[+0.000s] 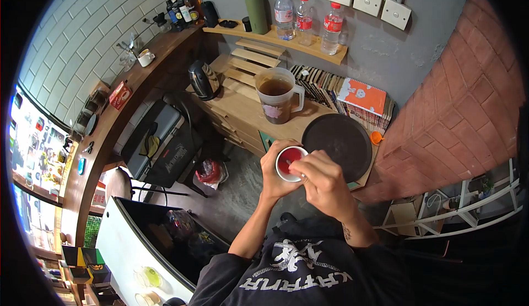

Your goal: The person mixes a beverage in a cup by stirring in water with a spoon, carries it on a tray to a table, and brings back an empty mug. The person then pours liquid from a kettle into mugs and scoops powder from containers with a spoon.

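Observation:
My left hand is wrapped around a white cup held up in front of my chest. Red shows inside it; whether that is liquid or lining I cannot tell. Over the cup's mouth, my right hand has its fingers pinched together, the tips dipping inside the rim. Something small and pale shows at those fingertips, too small to name. Beyond the hands stands a plastic pitcher of brown liquid on the wooden cabinet top. A round dark tray lies to the right of the cup.
Behind the cabinet are a row of books, an orange notebook and a shelf with bottles. A black kettle stands left of the pitcher. An open white chest is at lower left, and a brick wall at right.

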Available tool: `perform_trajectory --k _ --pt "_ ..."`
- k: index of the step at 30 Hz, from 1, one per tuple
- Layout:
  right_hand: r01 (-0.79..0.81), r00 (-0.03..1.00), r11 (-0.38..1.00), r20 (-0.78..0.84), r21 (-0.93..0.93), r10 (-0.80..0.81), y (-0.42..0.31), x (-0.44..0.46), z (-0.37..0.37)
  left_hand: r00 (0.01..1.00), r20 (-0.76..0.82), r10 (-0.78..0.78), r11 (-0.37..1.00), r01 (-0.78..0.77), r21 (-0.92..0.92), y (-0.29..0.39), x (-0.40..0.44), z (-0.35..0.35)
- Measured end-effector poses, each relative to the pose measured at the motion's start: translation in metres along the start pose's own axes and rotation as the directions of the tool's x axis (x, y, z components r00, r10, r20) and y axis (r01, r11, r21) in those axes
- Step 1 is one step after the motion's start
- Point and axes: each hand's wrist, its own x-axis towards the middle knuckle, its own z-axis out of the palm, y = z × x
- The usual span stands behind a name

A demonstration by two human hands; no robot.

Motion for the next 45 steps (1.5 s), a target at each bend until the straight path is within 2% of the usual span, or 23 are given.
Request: perform_trajectory --k 4,8,10,14,17,19,23,25,26,28,32,34,37,39,42,45 --pt "0.011 0.994 0.999 0.112 -0.036 -0.007 -0.006 -0.005 -0.01 0.999 0.009 -0.036 0.999 0.036 -0.008 0.002 -0.003 -0.005" --pt "0.002 0.993 0.995 0.119 -0.103 0.011 -0.003 -0.005 -0.02 1.0 0.007 0.001 0.999 -0.001 -0.037 0.012 0.001 0.001" --pt "-0.007 1.0 0.995 -0.016 -0.1 0.005 0.0 -0.004 -0.021 1.0 0.01 0.012 1.0 -0.012 -0.009 0.014 0.0 0.006" --pt "0.026 0.997 0.998 -0.077 -0.056 -0.031 0.004 -0.003 -0.016 1.0 -0.017 0.01 1.0 -0.01 -0.01 0.014 -0.003 0.013" --pt "0.053 0.998 0.999 -0.025 0.004 -0.053 0.002 -0.01 -0.017 1.0 0.003 0.009 1.0 -0.01 0.015 0.009 -0.005 0.011" --pt "0.063 0.993 0.998 0.106 -0.016 -0.061 0.001 -0.016 -0.024 1.0 0.005 0.014 1.0 -0.013 -0.022 0.009 -0.005 0.01" --pt "0.042 0.991 0.999 0.129 -0.034 -0.037 0.005 -0.02 -0.036 0.998 0.011 0.06 0.998 -0.06 0.022 0.014 -0.006 0.012" --pt "0.04 0.996 0.998 0.077 -0.041 -0.037 0.009 -0.018 -0.037 0.999 0.006 0.054 0.997 -0.054 0.047 0.015 -0.009 0.015" --pt "0.045 0.996 0.999 0.084 -0.029 -0.043 0.011 -0.017 -0.036 0.999 0.005 0.051 0.996 -0.051 0.067 0.016 -0.011 0.016" --pt "0.051 0.999 0.999 0.0 -0.002 -0.051 0.015 -0.013 -0.03 0.999 -0.021 0.038 0.995 -0.036 0.091 0.022 -0.012 0.017" --pt "0.091 0.994 0.99 0.05 0.106 -0.097 0.014 -0.009 -0.016 0.996 -0.084 -0.032 0.994 0.04 0.097 0.023 -0.024 0.006" --pt "0.159 0.962 0.979 0.2 0.13 -0.183 0.009 -0.012 -0.009 0.989 -0.125 -0.075 0.994 0.084 0.073 0.023 -0.031 -0.003" --pt "0.173 0.934 0.968 0.281 0.181 -0.219 0.004 -0.01 -0.005 0.982 -0.159 -0.099 0.989 0.116 0.097 0.028 -0.044 -0.021" --pt "0.181 0.914 0.956 0.32 0.229 -0.249 0.007 -0.004 -0.002 0.982 -0.17 -0.082 0.978 0.112 0.177 0.035 -0.049 -0.031" --pt "0.152 0.928 0.954 0.295 0.257 -0.228 0.01 0.003 0.015 0.98 -0.159 -0.123 0.927 0.171 0.335 0.051 -0.057 -0.041" --pt "0.149 0.935 0.916 0.248 0.372 -0.253 0.004 0.01 0.041 0.956 -0.257 -0.143 0.877 0.243 0.415 0.06 -0.071 -0.051"
